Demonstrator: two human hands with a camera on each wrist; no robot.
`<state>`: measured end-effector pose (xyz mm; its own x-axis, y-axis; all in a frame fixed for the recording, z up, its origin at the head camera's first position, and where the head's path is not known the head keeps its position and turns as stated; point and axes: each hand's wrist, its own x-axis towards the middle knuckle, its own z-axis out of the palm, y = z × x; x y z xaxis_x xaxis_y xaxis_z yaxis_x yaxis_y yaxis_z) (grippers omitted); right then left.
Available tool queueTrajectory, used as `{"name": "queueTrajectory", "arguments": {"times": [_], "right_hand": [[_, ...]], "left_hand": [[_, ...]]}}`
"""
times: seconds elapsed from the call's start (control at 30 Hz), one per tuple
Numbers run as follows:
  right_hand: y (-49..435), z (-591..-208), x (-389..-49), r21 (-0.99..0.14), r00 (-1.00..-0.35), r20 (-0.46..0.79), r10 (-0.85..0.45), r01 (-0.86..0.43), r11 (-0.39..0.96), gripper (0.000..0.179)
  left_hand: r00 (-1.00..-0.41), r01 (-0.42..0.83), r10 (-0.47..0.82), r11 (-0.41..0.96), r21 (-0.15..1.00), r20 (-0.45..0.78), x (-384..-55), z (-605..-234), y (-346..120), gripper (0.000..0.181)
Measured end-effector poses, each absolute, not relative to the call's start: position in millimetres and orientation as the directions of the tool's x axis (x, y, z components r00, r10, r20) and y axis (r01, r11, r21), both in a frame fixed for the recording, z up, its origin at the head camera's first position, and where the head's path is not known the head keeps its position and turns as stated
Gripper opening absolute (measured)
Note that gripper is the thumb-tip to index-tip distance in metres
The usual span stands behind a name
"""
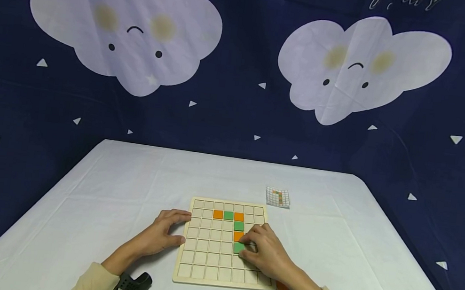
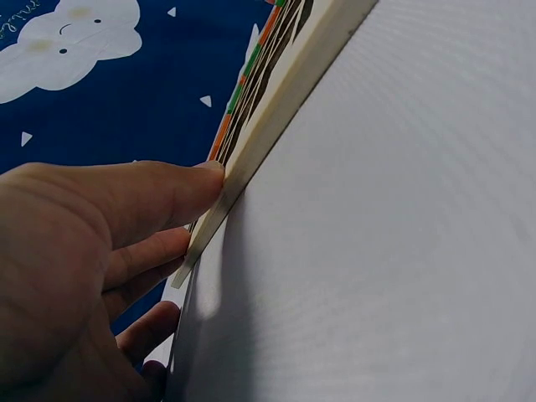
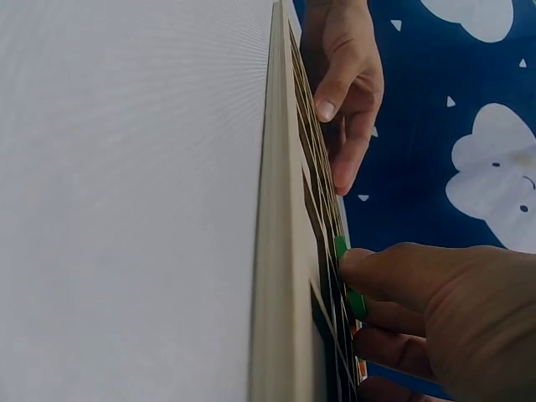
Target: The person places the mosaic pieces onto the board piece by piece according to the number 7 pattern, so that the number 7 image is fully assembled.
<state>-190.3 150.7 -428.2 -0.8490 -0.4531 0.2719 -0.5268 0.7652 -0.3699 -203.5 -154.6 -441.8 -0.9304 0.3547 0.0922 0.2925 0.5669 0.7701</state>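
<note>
A pale wooden grid board (image 1: 198, 271) lies on the table, with orange and green square tiles set in some of its cells. Across its upper part run an orange tile (image 1: 218, 214), a green one and another orange one. Below the last, more tiles form a column toward me. My right hand (image 1: 268, 250) is over the board's right half, thumb and fingertips pinching the lowest green tile (image 1: 238, 248) at its edges. With thumb and fingers spread, my left hand (image 1: 159, 234) touches the board's left edge; the left wrist view shows the thumb (image 2: 197, 186) against that edge.
A small card (image 1: 278, 197) printed with a coloured grid pattern lies beyond the board's far right corner. Near the right wrist, an orange tile (image 1: 282, 288) shows partly beside the board. White cloth (image 1: 79, 223) covers the table; a dark blue cloud-print backdrop (image 1: 235, 117) stands behind.
</note>
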Motion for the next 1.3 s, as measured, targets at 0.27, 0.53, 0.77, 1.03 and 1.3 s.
{"name": "queueTrajectory", "arguments": {"times": [0.27,0.53,0.77,1.03,1.3], "right_hand": [[151,-429,-191,-0.356,-0.840,0.279,-0.465,-0.540,0.762,0.017],[151,-429,-191,-0.360,-0.842,0.275,-0.465,-0.539,0.762,0.018],[151,-428,-191,-0.368,-0.847,0.272,-0.457,-0.530,0.764,0.019],[154,-422,-189,-0.398,-0.859,0.270,-0.436,-0.512,0.762,0.020],[165,-417,-187,-0.414,-0.865,0.292,-0.409,-0.500,0.761,0.022]], "left_hand": [[-0.932,0.292,0.349,0.570,0.768,0.096,-204,-441,-154,0.052],[-0.933,0.289,0.348,0.566,0.772,0.094,-203,-441,-154,0.051],[-0.931,0.302,0.350,0.573,0.762,0.106,-203,-441,-155,0.051],[-0.932,0.295,0.349,0.571,0.766,0.099,-203,-441,-155,0.051],[-0.929,0.297,0.357,0.571,0.765,0.094,-203,-441,-155,0.052]]}}
